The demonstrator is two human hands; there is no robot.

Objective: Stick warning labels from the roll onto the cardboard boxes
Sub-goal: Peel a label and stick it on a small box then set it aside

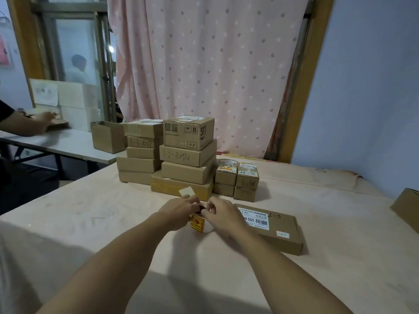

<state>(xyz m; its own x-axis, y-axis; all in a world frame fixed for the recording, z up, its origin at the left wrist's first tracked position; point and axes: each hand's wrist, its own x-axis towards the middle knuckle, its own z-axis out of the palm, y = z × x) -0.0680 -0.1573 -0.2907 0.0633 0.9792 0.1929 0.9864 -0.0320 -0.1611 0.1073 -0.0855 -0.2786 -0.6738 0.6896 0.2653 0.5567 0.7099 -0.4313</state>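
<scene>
The white roll of orange-and-yellow warning labels (199, 225) is at mid pale pink table (90, 223), pinched by left hand (179, 210) and right hand (223, 215), so the flat brown cardboard box (278, 236) and stacked cardboard boxes (186, 171) seemingly await labels

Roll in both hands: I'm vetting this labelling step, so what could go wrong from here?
The left hand and right hand crowd the roll, hiding the label edge; it could tear or fold while peeled.
The loose backing strip sticks up above the left hand and might snag the sticky side.
The flat box already carries a printed sticker; hasty placement might cover its barcode.
</scene>
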